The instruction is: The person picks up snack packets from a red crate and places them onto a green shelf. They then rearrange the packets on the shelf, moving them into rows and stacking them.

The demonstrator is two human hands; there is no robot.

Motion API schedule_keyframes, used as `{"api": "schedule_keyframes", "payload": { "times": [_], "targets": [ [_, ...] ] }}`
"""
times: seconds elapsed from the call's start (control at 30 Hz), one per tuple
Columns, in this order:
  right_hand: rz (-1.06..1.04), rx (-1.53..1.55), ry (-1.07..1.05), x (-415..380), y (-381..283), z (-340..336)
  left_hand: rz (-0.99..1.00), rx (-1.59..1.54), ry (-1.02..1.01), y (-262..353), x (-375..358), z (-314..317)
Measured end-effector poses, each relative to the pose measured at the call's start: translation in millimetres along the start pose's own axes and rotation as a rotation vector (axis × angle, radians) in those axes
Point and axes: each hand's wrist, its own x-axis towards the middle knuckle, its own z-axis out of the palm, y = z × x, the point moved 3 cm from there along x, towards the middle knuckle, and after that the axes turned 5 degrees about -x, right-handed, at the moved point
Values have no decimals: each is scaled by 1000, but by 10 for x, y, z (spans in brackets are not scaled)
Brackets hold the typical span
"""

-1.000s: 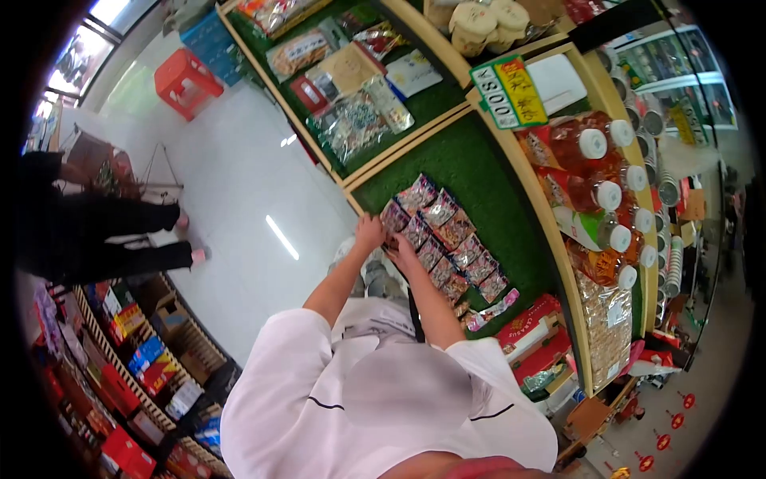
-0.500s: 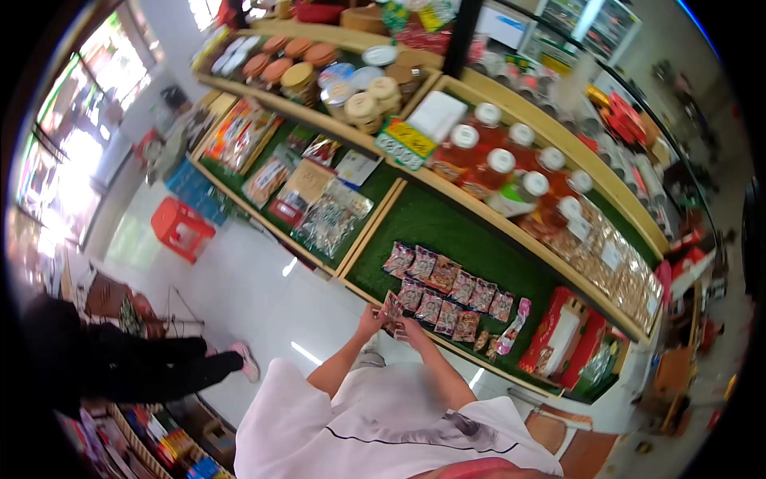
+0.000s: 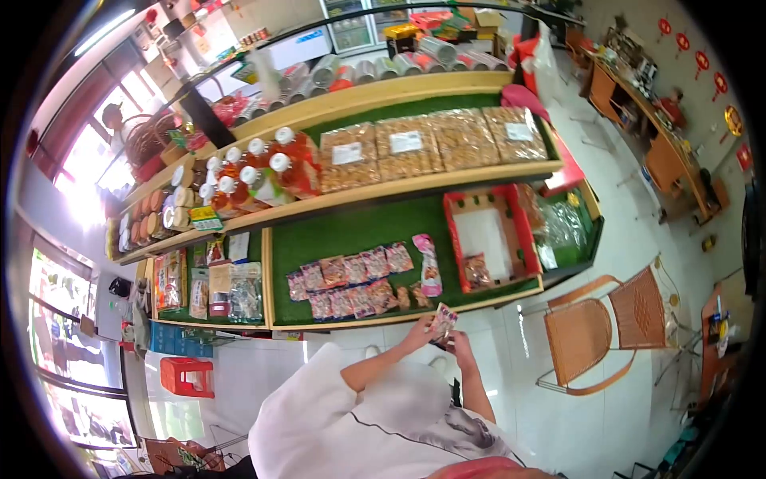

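In front of my chest, just off the shelf's front edge, I hold a small printed snack packet (image 3: 444, 319). My left hand (image 3: 417, 334) has its fingers closed on the packet's left side. On its lower right side is my right hand (image 3: 460, 349), fingers bent in against it. Something dark shows between the hands, too small to make out. Beyond them on the green mat, similar snack packets (image 3: 343, 302) lie in two rows. Right of these rows are a few small loose brown packets (image 3: 404, 298) and a pink-and-white long pack (image 3: 428, 263).
A red open carton (image 3: 452, 239) with a packet inside stands on the lower shelf (image 3: 359, 231). Above are capped bottles (image 3: 284, 172) and bagged snacks (image 3: 407, 152). A wicker chair (image 3: 578, 339) is at right, a red stool (image 3: 187, 376) at left.
My view has swung to the right, bringing the carton and chair further in. My hands, still with a snack packet, now are near the right end of the packet rows.
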Motion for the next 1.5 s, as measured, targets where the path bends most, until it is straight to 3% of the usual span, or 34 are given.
{"api": "schedule_keyframes", "payload": {
  "times": [0.07,0.2,0.27,0.3,0.37,0.43,0.53,0.73,0.83,0.93,1.03,1.13,1.17,1.27,1.3,1.4,1.5],
  "targets": [
    [-21,123,241,-44,105,-398,20,-26,-77,154,189,469],
    [-57,226,223,-28,120,-894,-3,8,-111,661,348,958],
    [-161,315,167,56,44,-976,248,118,-91,505,555,1098],
    [-204,335,222,101,69,-1026,236,39,-104,393,655,1125],
    [-196,261,268,97,-88,-1075,211,-121,-129,619,782,1139],
    [-176,266,268,72,-409,-1076,119,117,-81,1058,791,1031],
    [-215,185,257,202,-669,-1173,-10,106,-74,1121,953,1013],
    [-400,-197,440,863,-1037,-1537,232,264,40,1215,1458,1102],
    [-407,-349,524,980,-1502,-1694,206,441,56,1214,1859,1270],
    [-463,-361,470,1454,-1690,-1974,34,79,49,1218,2387,1453],
    [-415,-631,502,1684,-2116,-2116,-140,-51,100,1090,2777,1617],
    [-418,-660,458,2063,-2160,-2242,-48,151,139,797,3086,1755],
    [-434,-677,479,2228,-2073,-2297,-88,194,143,471,3195,1814],
    [-339,-768,384,2603,-1809,-2446,-499,57,170,615,3177,1978],
    [-369,-755,383,2676,-1725,-2476,-397,-21,137,595,3189,2020],
    [-306,-749,318,2843,-1544,-2512,-581,84,154,459,3186,2091],
    [-299,-663,257,2808,-1517,-2495,-544,150,208,337,3142,2158]
  ]
}}
